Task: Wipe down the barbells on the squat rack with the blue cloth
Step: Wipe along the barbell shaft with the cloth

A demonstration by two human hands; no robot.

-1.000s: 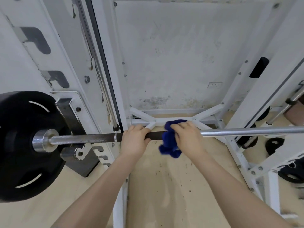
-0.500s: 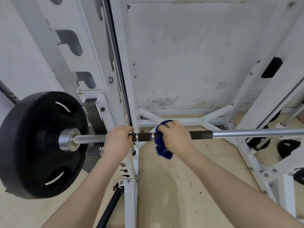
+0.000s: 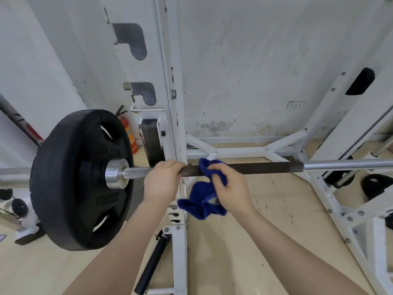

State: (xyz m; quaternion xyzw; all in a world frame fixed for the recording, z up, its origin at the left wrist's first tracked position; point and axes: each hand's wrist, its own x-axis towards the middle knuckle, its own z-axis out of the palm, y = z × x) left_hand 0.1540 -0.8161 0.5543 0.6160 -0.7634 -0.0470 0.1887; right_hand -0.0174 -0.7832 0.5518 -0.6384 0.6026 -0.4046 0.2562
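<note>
**While the left steadies, the right wipes**

With my left hand [image 3: 162,180] curled shut around the bar [image 3: 244,168] beside the plate [image 3: 80,179], it cannot roll. My right hand [image 3: 230,187] pinches the cloth [image 3: 203,201], draped over the dark knurling for rubbing.

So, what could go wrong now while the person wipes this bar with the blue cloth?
1. Most of the blue cloth hangs loose below the right hand; it may slip out of the grip.
2. The left hand holds the barbell right beside the white rack upright, so fingers could get pinched if the bar shifts.
</note>
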